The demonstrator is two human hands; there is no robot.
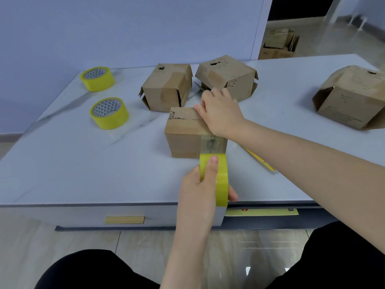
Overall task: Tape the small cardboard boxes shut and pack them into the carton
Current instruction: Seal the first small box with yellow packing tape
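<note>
One small box [181, 140] mid-taping: your left hand [196, 191] grips the tape roll [222, 178], strip taut; right hand [220, 115] presses the top, fingers apparently flat. Next, cut.

A small brown box [183, 132] stood near the bench's [83, 174] front edge, clear tape [213, 143] running down its near face to a yellow roll [221, 180]. Two worn boxes [166, 88] [227, 78] sat behind it, flaps loose, a fourth [352, 99] near the right edge.
</note>
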